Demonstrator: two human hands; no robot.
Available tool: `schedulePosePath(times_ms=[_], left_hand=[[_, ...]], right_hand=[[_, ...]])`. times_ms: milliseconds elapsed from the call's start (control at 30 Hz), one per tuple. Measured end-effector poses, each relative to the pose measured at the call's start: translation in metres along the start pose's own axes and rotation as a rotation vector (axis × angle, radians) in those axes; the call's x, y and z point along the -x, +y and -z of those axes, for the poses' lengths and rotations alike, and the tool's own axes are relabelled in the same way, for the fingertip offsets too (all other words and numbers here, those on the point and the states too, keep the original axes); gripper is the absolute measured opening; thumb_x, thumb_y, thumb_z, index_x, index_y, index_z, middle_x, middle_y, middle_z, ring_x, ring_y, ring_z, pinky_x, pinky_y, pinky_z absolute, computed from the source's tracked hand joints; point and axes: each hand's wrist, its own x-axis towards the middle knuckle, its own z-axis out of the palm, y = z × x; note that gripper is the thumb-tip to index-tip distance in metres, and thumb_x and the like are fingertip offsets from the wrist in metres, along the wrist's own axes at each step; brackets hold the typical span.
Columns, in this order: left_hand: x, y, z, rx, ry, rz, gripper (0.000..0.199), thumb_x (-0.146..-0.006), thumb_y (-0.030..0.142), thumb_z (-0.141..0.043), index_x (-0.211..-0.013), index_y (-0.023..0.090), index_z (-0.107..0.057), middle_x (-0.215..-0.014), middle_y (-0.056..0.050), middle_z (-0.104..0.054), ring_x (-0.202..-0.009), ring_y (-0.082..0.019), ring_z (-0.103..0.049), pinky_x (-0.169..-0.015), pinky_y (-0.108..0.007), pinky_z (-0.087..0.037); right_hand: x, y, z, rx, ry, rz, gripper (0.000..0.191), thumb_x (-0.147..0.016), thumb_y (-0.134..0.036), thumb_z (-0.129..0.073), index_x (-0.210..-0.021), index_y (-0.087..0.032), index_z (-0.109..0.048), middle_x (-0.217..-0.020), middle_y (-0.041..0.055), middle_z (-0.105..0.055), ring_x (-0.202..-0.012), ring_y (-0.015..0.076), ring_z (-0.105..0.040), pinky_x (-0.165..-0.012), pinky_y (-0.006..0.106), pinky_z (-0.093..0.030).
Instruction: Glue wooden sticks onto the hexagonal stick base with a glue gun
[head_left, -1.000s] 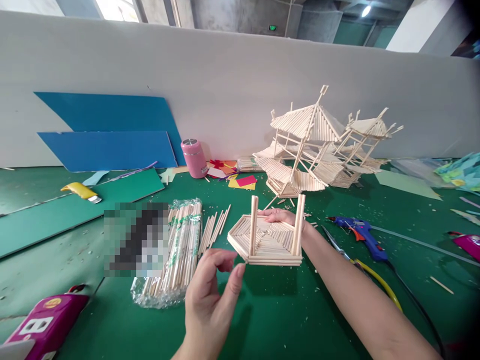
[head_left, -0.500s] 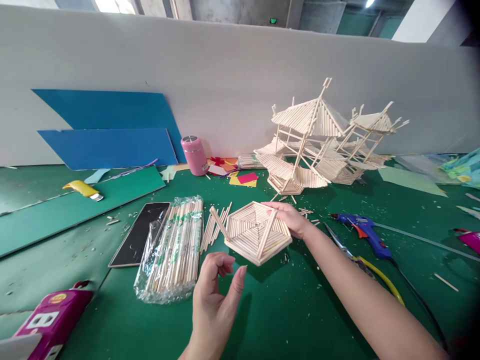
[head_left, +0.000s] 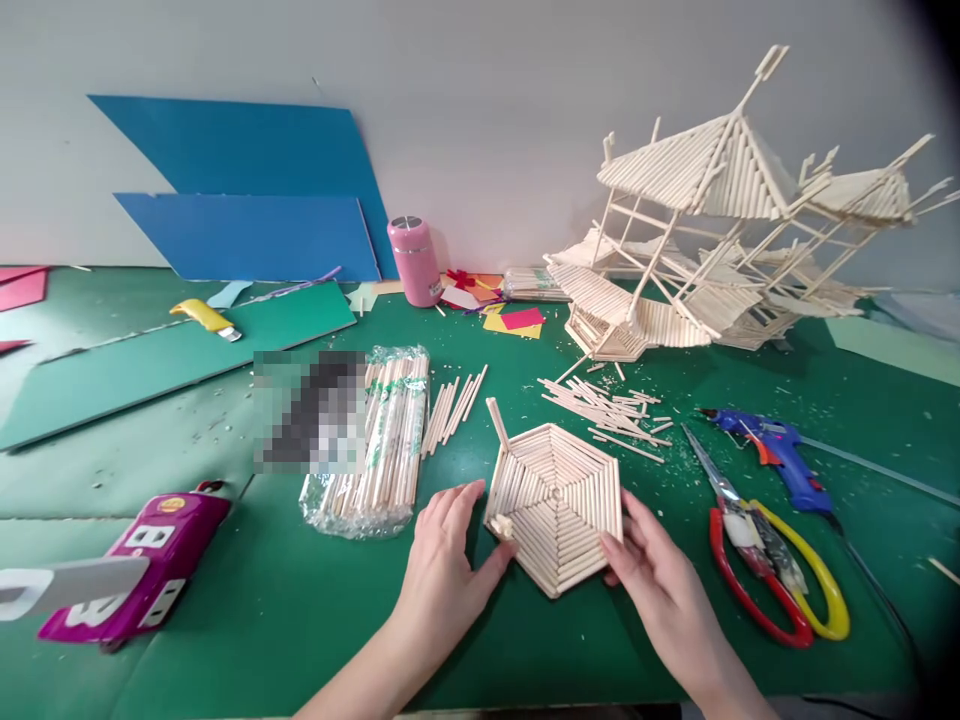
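Note:
A hexagonal base of round wooden sticks (head_left: 574,475) lies nearly level just above or on the green table, its sticks laid in rings around the centre. One short post (head_left: 497,422) rises from its far left corner, and another post (head_left: 501,525) at the left corner points toward me. My right hand (head_left: 656,560) grips the right edge, thumb on top and fingers partly hidden beneath. My left hand (head_left: 454,550) is curved around the left corner, its thumb against the edge beside the post and its fingertips at the side.
Loose cut sticks (head_left: 600,405) lie beyond the base, a bagged stick bundle (head_left: 390,430) to its left. Right are scissors (head_left: 757,560) and a blue glue gun (head_left: 776,455). Behind stand a stick pavilion model (head_left: 697,185) and pink flask (head_left: 415,262). A purple power strip (head_left: 150,565) is front left.
The base has come nearer and turned, its face now tilted more toward me. My right hand moved from its far side to its right edge; my left hand reached its left corner.

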Motion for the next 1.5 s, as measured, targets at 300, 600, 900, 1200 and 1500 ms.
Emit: schedulePosePath(times_ms=[300,600,900,1200,1500], left_hand=[[-0.003,-0.003,0.008,-0.039,-0.012,-0.132,0.025,-0.077,0.015,-0.052,-0.102,0.014,-0.054,-0.104,-0.013,-0.057,-0.094,-0.024,-0.056,-0.077,-0.041,-0.051],[-0.002,-0.006,0.004,-0.083,0.051,-0.108,0.021,-0.075,0.018,-0.055,-0.094,0.011,-0.058,-0.090,-0.012,-0.058,-0.083,-0.024,-0.053,-0.071,-0.041,-0.049],[0.000,-0.006,0.001,-0.001,0.050,-0.022,0.012,-0.074,0.019,-0.057,-0.084,0.014,-0.062,-0.082,-0.008,-0.056,-0.081,-0.023,-0.051,-0.070,-0.039,-0.045],[0.000,-0.007,-0.002,-0.030,0.050,-0.027,0.014,-0.075,0.025,-0.059,-0.073,0.012,-0.061,-0.078,-0.009,-0.057,-0.078,-0.023,-0.049,-0.068,-0.038,-0.044],[-0.001,-0.007,-0.001,-0.039,0.051,-0.024,0.015,-0.076,0.026,-0.059,-0.071,0.013,-0.061,-0.077,-0.009,-0.058,-0.078,-0.022,-0.050,-0.067,-0.038,-0.045]], right_hand=[[0.001,-0.006,0.024,0.595,0.199,0.436,0.032,-0.085,-0.030,-0.047,-0.117,-0.025,-0.047,-0.102,0.0076,-0.053,-0.083,0.0182,-0.055,-0.058,0.026,-0.051],[-0.036,-0.051,-0.046,0.583,-0.325,0.802,0.035,-0.083,-0.018,-0.050,-0.118,-0.017,-0.048,-0.086,0.0051,-0.061,-0.079,0.0174,-0.056,-0.074,0.032,-0.048],[-0.061,-0.058,-0.060,0.616,-0.493,0.873,0.016,-0.087,-0.022,-0.046,-0.086,-0.017,-0.062,-0.082,0.0045,-0.065,-0.078,0.0153,-0.058,-0.071,0.027,-0.045],[-0.077,-0.073,-0.066,0.687,-0.560,0.708,0.019,-0.087,-0.022,-0.045,-0.076,-0.018,-0.060,-0.067,-0.0003,-0.061,-0.062,0.0113,-0.056,-0.058,0.022,-0.039],[-0.072,-0.065,-0.066,0.662,-0.499,0.728,0.021,-0.087,-0.024,-0.045,-0.078,-0.017,-0.062,-0.070,0.0018,-0.062,-0.064,0.0122,-0.056,-0.061,0.023,-0.041]])
